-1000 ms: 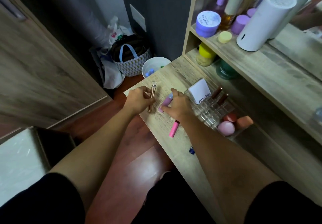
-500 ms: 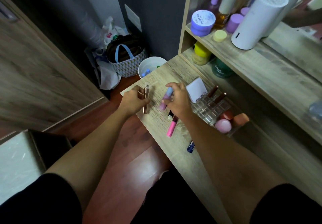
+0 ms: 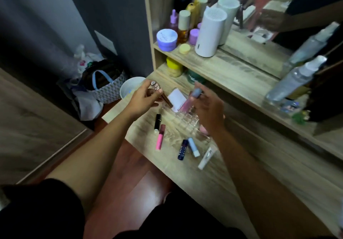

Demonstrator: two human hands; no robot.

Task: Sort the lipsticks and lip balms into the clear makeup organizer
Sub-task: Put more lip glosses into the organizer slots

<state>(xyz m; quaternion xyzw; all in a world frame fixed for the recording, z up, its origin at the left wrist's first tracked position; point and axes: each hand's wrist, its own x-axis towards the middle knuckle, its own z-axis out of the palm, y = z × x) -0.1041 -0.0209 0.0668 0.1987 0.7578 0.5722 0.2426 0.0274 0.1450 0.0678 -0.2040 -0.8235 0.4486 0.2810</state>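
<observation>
My left hand [image 3: 143, 99] grips a brown lip gloss tube with a clear cap [image 3: 159, 93], raised over the left edge of the clear makeup organizer [image 3: 182, 119]. My right hand [image 3: 209, 112] holds a pink tube with a blue cap [image 3: 189, 101] tilted above the organizer's cells. On the wooden table [image 3: 167, 164] lie a black lipstick [image 3: 157, 121], a pink gloss [image 3: 160, 136], a dark blue lip balm [image 3: 182, 149], a light blue balm [image 3: 193, 146] and a white tube [image 3: 207, 158]. A pink round item [image 3: 204, 129] shows by my right wrist.
A white card box [image 3: 177, 99] stands at the organizer's back. The shelf above holds a white cylinder [image 3: 210, 34], a purple jar [image 3: 166, 39], bottles and a yellow lid. A spray bottle [image 3: 295, 79] stands right. A white bin [image 3: 130, 88] and bags sit on the floor left.
Both hands have lifted off the table with their tubes and moved over the organizer. The camera view shifted, bringing the balms and white tube on the table into sight.
</observation>
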